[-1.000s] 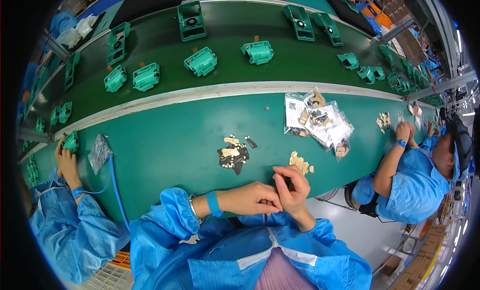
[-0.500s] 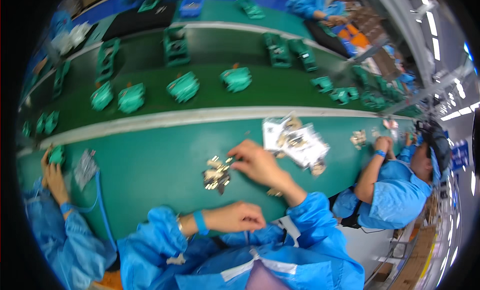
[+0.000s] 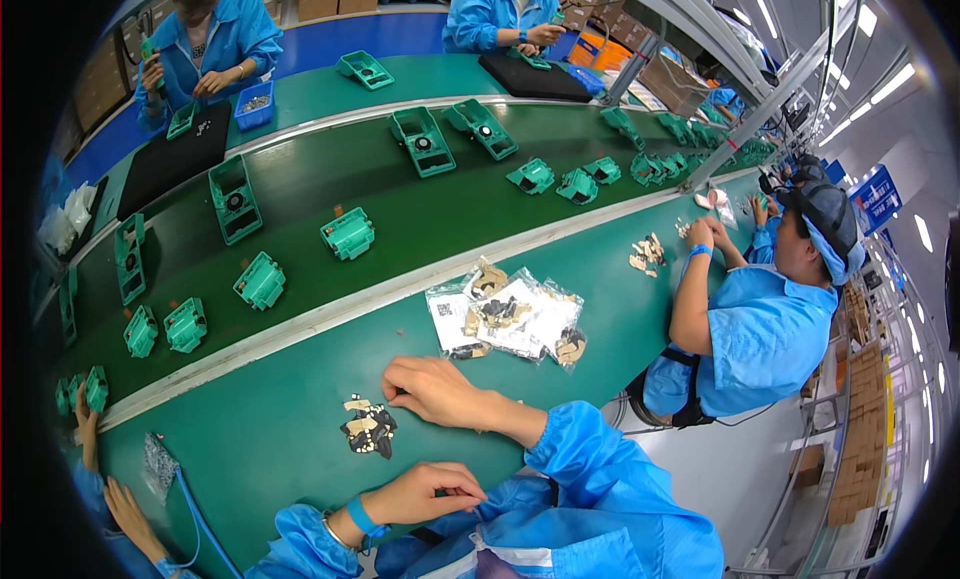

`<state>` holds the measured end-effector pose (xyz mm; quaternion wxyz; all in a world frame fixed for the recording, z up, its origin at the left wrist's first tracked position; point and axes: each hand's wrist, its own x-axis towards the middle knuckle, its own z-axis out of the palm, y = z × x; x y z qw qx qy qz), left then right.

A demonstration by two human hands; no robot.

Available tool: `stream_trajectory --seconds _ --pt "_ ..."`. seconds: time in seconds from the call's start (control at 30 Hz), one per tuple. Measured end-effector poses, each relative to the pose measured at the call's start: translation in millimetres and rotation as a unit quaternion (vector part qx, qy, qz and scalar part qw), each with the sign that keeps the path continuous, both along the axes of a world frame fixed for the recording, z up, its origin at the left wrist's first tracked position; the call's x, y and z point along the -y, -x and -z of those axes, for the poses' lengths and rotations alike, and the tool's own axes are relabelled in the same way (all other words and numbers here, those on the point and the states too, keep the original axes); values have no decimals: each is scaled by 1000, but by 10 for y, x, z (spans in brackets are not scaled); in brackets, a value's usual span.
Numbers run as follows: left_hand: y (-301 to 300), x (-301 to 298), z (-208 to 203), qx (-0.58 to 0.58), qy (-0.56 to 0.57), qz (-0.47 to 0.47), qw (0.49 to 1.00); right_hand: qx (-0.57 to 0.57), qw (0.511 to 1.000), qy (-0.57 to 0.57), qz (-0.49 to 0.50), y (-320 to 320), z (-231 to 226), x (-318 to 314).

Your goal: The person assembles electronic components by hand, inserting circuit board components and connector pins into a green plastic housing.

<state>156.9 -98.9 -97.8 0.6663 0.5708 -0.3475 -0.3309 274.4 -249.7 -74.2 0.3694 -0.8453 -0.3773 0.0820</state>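
My right hand (image 3: 432, 390) rests low over the green table, its fingers loosely bent and a small gap left at the thumb. Just left of its fingertips lies a loose pile of small black and beige pieces (image 3: 369, 428). Closer to my body is my left hand (image 3: 425, 493), a blue band round its wrist. Its thumb and fingertips are pinched together; anything between them is too small to make out. Beyond my right hand, several clear bags (image 3: 510, 314) with white labels and similar black and beige pieces lie heaped.
A pale rail (image 3: 300, 325) divides the table from a green conveyor carrying several green housings (image 3: 348, 233). At right a co-worker (image 3: 760, 319) sits by another small pile (image 3: 648, 254). A neighbour's hand (image 3: 132, 517) and a grey bag (image 3: 158, 466) with a blue strap are at left.
My view has turned, so the table now slants and more of the far side shows. Both hands stay near the pile. The neighbour at left has moved a hand onto the table edge.
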Motion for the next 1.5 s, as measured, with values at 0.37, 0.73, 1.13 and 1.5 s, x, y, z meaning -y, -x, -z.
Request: stream_trajectory --seconds 0.37,0.73,1.13,1.5 --pt "-117 -104 -103 -220 171 -228 933 291 931 -222 -7 -24 -274 146" --pt "-63 -210 -128 -309 248 -275 876 442 873 -155 -133 229 -219 227" --pt "-97 -197 -55 -238 206 -332 889 499 844 -127 -151 182 -201 217" --pt "-98 -200 -41 -228 228 -321 891 442 880 -151 -88 8 -150 199"
